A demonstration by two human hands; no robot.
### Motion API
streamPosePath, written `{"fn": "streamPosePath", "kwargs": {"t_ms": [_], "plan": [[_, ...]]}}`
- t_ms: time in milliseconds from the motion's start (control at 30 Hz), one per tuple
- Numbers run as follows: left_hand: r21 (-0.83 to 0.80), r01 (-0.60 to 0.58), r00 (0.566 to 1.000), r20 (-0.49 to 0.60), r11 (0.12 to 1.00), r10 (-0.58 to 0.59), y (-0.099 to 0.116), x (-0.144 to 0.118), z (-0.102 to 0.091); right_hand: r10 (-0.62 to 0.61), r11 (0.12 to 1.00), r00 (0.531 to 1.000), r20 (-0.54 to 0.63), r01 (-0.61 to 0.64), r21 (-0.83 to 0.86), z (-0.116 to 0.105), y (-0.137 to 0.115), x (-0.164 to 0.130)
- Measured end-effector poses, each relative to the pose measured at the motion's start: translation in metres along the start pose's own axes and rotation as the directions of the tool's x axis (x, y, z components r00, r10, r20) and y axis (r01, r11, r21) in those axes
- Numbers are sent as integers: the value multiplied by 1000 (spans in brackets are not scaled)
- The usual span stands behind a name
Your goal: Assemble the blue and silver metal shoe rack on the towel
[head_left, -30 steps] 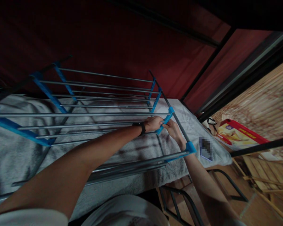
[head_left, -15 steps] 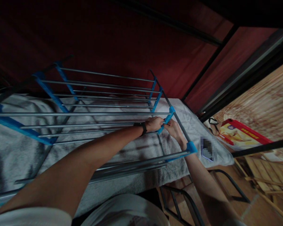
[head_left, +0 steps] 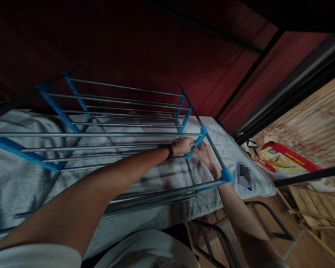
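Steady the straight blue plastic crossbar [head_left: 200, 138]: left hand [head_left: 182, 146] at its left, fingers curled, hold hidden; right hand [head_left: 206, 154] opposite, fingers pinching its edge.

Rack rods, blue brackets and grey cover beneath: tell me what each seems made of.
Rods: probably metal, smooth grey with slight sheen, judging by reflected streaks.
Blue brackets: likely plastic, fairly smooth, given their uniform color and molded look.
Grey cover: apparently plush fabric, matte, from its soft nap and folds.
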State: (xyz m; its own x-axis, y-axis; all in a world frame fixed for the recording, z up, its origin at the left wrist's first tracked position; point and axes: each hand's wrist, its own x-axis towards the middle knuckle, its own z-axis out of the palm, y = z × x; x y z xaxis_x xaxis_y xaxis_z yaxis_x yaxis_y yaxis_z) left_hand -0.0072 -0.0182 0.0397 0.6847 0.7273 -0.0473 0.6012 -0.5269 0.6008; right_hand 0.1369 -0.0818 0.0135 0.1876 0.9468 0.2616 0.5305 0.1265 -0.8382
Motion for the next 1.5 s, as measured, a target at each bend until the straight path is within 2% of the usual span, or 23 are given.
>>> {"fn": "streamPosePath", "kwargs": {"t_ms": [200,367,733,967,1133,1333,1500], "plan": [[132,-38,999,-11,991,40,-3,6,5,2,995,1000,26,0,-96,-1,-1,-1],[161,-42,999,1,986,42,-5,9,6,-8,989,999,38,13,-144,-1,-1,0],[111,-35,998,60,993,28,-1,8,-1,-24,988,998,50,31,-151,-1,-2,-1],[54,-77,994,80,996,73,-4,15,-1,-3,983,999,50,12,-185,-2,-5,-3],[177,-100,995,9,979,101,-3,8,8,-7,972,995,97,30,-235,-4,10,-2],[339,-113,985,-83,934,149,-4,-14,17,7,942,999,46,9,-336,-4,36,1],[395,-109,985,-78,912,151,-10,-27,13,-23,937,999,36,34,-347,-4,44,1]]}}
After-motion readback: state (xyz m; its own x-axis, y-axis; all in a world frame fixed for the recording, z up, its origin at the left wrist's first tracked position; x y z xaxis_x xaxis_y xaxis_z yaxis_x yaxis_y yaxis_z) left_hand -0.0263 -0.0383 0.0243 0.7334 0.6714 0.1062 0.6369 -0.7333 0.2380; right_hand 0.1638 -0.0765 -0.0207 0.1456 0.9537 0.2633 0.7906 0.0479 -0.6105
